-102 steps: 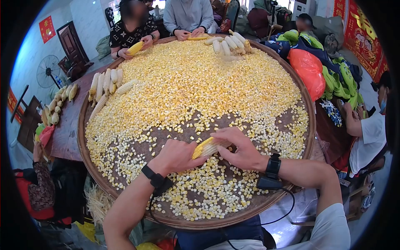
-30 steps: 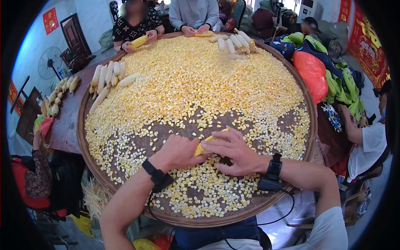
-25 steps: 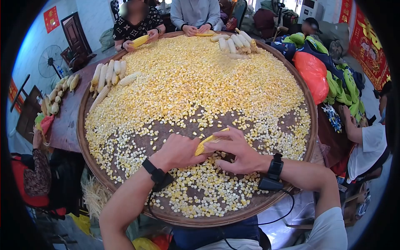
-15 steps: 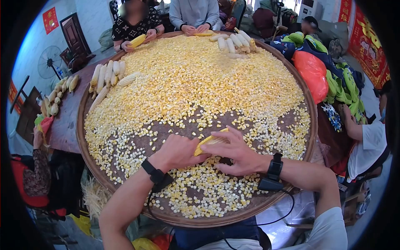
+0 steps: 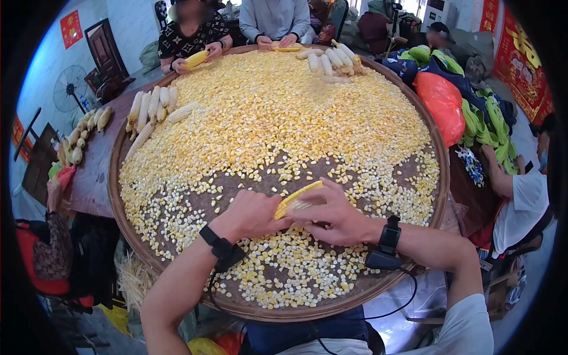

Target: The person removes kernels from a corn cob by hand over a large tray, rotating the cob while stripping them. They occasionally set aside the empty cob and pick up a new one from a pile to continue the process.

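One ear of corn (image 5: 297, 194) slants over the near middle of a round tray (image 5: 115, 183), its near-left end clasped in the curled left hand (image 5: 249, 214), while the right hand (image 5: 338, 218), slightly blurred, arches its parted fingers across the ear's right side, and I cannot tell whether it pinches. Loose kernels (image 5: 278, 118) lie around both hands, thickest toward the far side, with pale cobs (image 5: 152, 106) grouped at the left. Beyond the far-left rim, a person (image 5: 192, 35) in a dark patterned top holds a yellow cob (image 5: 196, 59).
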A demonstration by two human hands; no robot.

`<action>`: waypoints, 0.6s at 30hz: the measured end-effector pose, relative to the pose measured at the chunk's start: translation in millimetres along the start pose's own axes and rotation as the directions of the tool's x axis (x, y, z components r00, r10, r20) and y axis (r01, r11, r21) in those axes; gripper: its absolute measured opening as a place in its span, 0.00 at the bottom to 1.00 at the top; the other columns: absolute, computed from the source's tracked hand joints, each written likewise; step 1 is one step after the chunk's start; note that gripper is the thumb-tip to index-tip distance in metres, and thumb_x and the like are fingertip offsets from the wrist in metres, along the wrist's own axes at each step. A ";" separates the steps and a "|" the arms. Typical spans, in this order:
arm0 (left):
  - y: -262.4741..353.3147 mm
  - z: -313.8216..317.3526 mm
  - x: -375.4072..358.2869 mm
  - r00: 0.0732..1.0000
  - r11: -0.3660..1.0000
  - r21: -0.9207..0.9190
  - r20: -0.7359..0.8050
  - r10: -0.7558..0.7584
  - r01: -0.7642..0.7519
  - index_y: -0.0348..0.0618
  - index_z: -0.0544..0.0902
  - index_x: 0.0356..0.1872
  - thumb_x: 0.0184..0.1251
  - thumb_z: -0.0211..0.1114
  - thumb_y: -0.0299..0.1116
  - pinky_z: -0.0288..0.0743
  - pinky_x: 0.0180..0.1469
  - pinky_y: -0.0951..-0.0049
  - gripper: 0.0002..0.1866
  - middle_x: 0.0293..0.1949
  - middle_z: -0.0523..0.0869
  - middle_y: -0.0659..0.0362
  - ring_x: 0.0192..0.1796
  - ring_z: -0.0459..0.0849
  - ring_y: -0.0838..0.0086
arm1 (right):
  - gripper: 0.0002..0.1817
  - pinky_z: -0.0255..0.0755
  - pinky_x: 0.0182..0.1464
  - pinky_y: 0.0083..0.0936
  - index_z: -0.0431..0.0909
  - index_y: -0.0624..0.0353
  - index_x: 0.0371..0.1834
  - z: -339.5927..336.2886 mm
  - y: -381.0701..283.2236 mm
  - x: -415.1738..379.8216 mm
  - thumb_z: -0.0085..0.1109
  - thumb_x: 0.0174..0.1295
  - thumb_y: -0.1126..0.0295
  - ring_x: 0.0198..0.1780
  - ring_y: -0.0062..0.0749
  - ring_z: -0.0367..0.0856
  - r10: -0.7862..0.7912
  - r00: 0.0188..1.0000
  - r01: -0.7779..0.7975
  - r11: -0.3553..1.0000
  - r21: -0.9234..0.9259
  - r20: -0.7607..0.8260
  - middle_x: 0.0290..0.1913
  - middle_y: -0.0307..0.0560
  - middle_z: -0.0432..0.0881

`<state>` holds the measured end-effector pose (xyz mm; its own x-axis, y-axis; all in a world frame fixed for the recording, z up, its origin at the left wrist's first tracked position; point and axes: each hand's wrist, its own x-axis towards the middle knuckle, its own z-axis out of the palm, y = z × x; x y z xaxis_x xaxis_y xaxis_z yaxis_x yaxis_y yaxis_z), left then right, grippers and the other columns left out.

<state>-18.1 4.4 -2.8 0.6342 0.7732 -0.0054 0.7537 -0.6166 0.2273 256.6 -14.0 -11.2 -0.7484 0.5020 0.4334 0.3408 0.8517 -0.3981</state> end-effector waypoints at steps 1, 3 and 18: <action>-2.2 1.9 0.4 1.000 1.000 -0.007 -0.007 0.005 -0.005 0.39 0.85 0.38 0.78 0.57 0.72 0.84 0.38 0.44 0.38 0.25 0.89 0.42 0.31 0.91 0.42 | 0.31 0.48 0.85 0.63 0.84 0.34 0.74 0.3 -0.2 -0.4 0.74 0.66 0.66 0.77 0.40 0.76 -0.012 1.000 0.012 1.000 -0.020 0.007 0.67 0.34 0.88; -1.6 0.1 -1.2 1.000 1.000 0.007 0.009 -0.001 0.001 0.39 0.85 0.38 0.77 0.57 0.72 0.84 0.38 0.44 0.38 0.25 0.90 0.42 0.31 0.91 0.42 | 0.31 0.48 0.85 0.62 0.84 0.35 0.74 0.8 -1.7 0.7 0.74 0.66 0.66 0.75 0.40 0.77 -0.017 1.000 0.018 0.999 -0.034 0.010 0.67 0.34 0.88; 1.2 -2.3 -0.3 1.000 1.000 -0.015 0.007 -0.014 0.014 0.40 0.86 0.37 0.78 0.56 0.72 0.85 0.40 0.43 0.38 0.27 0.90 0.41 0.32 0.92 0.41 | 0.34 0.53 0.83 0.63 0.79 0.37 0.79 -5.4 -3.3 4.7 0.70 0.68 0.68 0.77 0.43 0.75 -0.004 1.000 0.003 1.000 0.012 0.017 0.72 0.39 0.84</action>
<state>-17.8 3.8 -0.3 0.6250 0.7804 -0.0152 0.7596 -0.6037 0.2419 255.0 -13.7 -3.5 -0.7593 0.4963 0.4209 0.3312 0.8515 -0.4065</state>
